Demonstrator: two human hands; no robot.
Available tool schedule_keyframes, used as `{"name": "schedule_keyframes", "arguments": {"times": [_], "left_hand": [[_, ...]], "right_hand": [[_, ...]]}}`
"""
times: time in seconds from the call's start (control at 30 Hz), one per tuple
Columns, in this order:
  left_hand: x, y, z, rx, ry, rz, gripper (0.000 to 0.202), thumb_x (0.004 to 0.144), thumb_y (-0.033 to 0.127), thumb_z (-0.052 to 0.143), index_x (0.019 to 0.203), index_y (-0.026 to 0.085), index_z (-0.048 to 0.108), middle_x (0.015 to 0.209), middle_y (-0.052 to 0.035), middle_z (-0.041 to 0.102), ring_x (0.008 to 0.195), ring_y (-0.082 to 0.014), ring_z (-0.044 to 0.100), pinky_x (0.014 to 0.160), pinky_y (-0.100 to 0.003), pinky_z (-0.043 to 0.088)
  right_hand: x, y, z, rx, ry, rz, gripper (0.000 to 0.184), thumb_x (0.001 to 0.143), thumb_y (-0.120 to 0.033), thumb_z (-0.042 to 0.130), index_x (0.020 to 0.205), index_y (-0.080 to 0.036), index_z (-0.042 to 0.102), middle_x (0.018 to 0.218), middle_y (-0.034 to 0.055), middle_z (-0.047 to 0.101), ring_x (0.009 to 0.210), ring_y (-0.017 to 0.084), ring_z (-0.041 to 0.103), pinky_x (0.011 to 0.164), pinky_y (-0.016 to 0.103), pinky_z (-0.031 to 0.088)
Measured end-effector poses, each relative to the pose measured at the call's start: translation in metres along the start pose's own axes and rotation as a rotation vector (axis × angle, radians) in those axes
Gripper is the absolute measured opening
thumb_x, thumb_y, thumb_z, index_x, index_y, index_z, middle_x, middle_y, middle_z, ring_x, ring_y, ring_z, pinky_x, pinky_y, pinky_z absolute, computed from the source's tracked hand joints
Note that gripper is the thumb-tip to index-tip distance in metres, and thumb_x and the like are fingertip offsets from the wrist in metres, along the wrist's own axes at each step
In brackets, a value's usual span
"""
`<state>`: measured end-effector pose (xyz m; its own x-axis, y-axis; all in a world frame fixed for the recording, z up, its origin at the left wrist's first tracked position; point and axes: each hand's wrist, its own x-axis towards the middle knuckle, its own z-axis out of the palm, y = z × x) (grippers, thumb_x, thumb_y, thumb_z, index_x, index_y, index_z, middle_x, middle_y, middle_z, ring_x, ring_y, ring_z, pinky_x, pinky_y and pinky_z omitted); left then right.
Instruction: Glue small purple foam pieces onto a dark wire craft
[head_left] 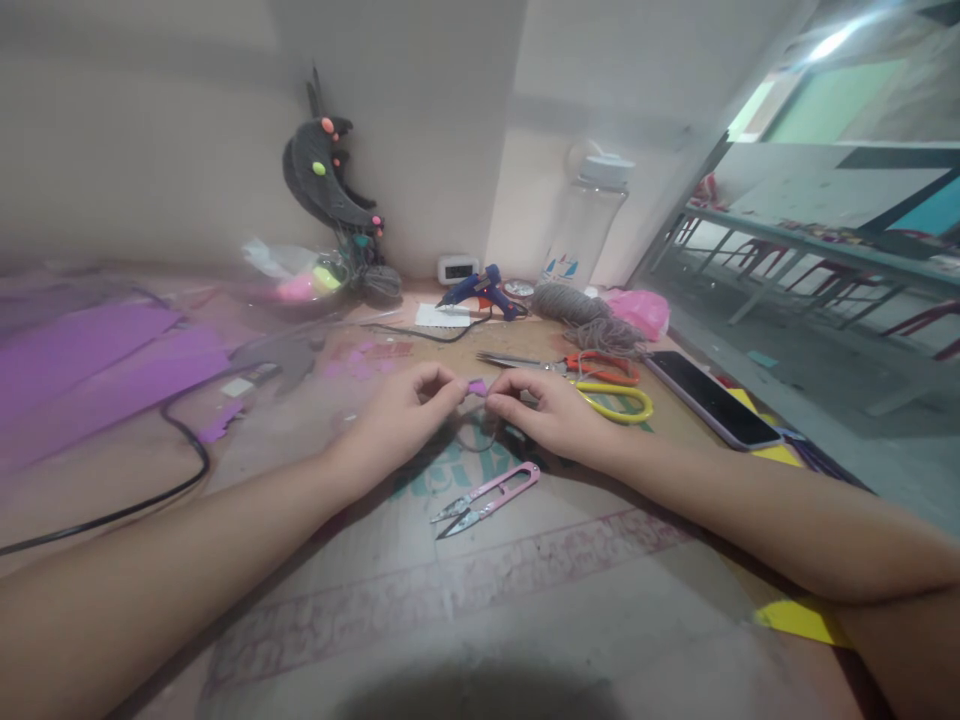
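My left hand (409, 410) and my right hand (551, 410) meet above the middle of the work surface. Both pinch a small purple piece (477, 387) between their fingertips, the left from the left side, the right from the right. The other fingers of both hands are curled in. A pink thread snipper (486, 497) lies just in front of my hands. Behind my right hand lie yellow-handled scissors (619, 402) and orange-handled scissors (592, 366).
Purple foam sheets (97, 365) and a black cable (187, 440) lie at the left. A blue glue gun (480, 290), grey yarn (585, 315), a clear bottle (589, 225) and a dark plush toy (326, 175) stand at the back. A phone (709, 400) lies at the right.
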<state>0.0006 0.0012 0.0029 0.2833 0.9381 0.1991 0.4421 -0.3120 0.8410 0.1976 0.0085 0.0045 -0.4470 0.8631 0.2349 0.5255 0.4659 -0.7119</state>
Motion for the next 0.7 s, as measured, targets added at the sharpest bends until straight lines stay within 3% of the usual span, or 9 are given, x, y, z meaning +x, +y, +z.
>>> {"name": "schedule_keyframes", "arguments": {"times": [0.3,0.5,0.7], "left_hand": [[0.0003,-0.0007,0.0008,-0.041,0.000,0.004,0.027,0.088,0.041,0.051,0.078,0.018,0.061,0.073,-0.0001,0.061,0.071,-0.0158,0.056,0.065,-0.026,0.041],[-0.0003,0.0005,0.0003,-0.023,-0.027,0.014,0.028,0.089,0.042,0.050,0.079,0.018,0.061,0.073,0.0000,0.061,0.069,-0.0150,0.054,0.063,-0.025,0.041],[-0.0002,-0.0014,-0.0005,-0.012,-0.046,0.036,0.028,0.089,0.042,0.049,0.081,0.018,0.062,0.075,-0.0008,0.063,0.073,-0.0165,0.057,0.065,-0.026,0.042]], "right_hand": [[-0.0014,-0.0017,-0.0006,-0.077,-0.074,-0.184,0.018,0.089,-0.027,0.055,0.079,-0.016,0.065,0.078,0.0024,0.065,0.073,0.013,0.058,0.070,0.024,0.044],[-0.0013,0.0016,-0.0020,-0.039,0.013,-0.068,0.029,0.094,-0.037,0.046,0.085,-0.016,0.064,0.071,-0.0002,0.060,0.066,0.011,0.054,0.062,0.021,0.041],[-0.0010,0.0020,-0.0001,-0.005,-0.005,-0.041,0.023,0.089,-0.036,0.055,0.090,-0.016,0.067,0.073,-0.0002,0.066,0.065,0.012,0.057,0.063,0.022,0.044]]}}
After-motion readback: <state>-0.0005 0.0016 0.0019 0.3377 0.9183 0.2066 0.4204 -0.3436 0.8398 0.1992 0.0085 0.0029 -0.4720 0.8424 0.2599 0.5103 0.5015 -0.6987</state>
